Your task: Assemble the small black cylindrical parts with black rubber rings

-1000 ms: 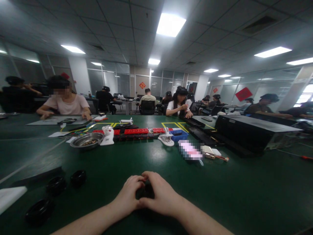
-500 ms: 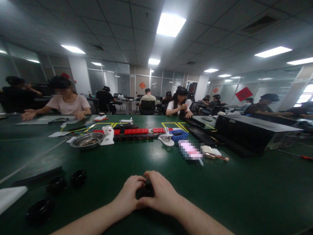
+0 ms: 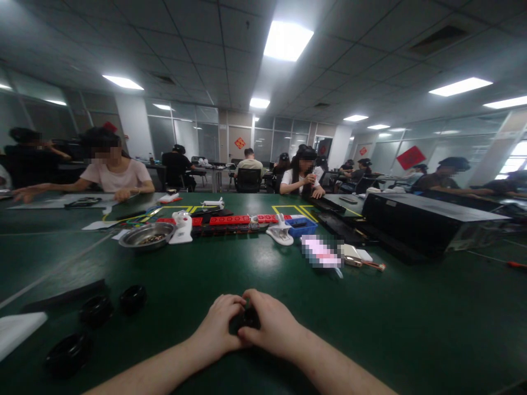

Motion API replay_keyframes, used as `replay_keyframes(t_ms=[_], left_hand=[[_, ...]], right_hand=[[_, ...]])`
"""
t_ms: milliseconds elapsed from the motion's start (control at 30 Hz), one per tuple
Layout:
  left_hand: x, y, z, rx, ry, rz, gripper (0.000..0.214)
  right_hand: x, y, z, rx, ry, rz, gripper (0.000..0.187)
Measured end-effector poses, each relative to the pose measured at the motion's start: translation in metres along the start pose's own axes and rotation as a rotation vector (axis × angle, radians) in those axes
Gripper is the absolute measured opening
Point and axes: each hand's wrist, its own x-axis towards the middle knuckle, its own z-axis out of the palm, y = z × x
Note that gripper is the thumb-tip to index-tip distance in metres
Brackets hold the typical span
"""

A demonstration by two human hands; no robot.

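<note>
My left hand (image 3: pixel 217 328) and my right hand (image 3: pixel 272 325) rest together on the green table (image 3: pixel 411 329) near its front edge. Both are curled around one small black object (image 3: pixel 246 318) held between them, mostly hidden by the fingers. Three black rings lie to the left: one (image 3: pixel 132 298) nearest my hands, a second (image 3: pixel 94 310) beside it, and a third (image 3: pixel 66 354) at the front left.
A steel bowl (image 3: pixel 147 236), white clips, red strips and a blue tray (image 3: pixel 302 226) lie across the table's middle. A long black case (image 3: pixel 424 222) sits at the right. A white sheet corner (image 3: pixel 16 332) shows at the left edge. Other people sit at the far side.
My hands have stayed in place on the black object with only slight finger shifts. The person at the far left has stretched an arm out sideways.
</note>
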Motion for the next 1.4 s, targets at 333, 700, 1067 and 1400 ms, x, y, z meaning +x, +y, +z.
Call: replay_keyframes(t_ms=[333, 700, 1067, 1400], left_hand=[[0.000, -0.003, 0.001, 0.006, -0.008, 0.007, 0.033], [-0.004, 0.011, -0.005, 0.056, -0.029, -0.023, 0.031], [-0.020, 0.028, -0.070, 0.515, -0.288, -0.176, 0.035], [-0.078, -0.014, -0.112, 0.711, -0.323, -0.436, 0.033]], right_hand=[[0.000, 0.000, 0.001, -0.032, 0.022, -0.021, 0.051], [0.005, 0.018, -0.002, 0.235, 0.300, -0.029, 0.044], [0.019, 0.054, 0.007, 0.291, 0.329, 0.081, 0.040], [0.017, 0.050, 0.008, 0.282, 0.277, 0.040, 0.044]])
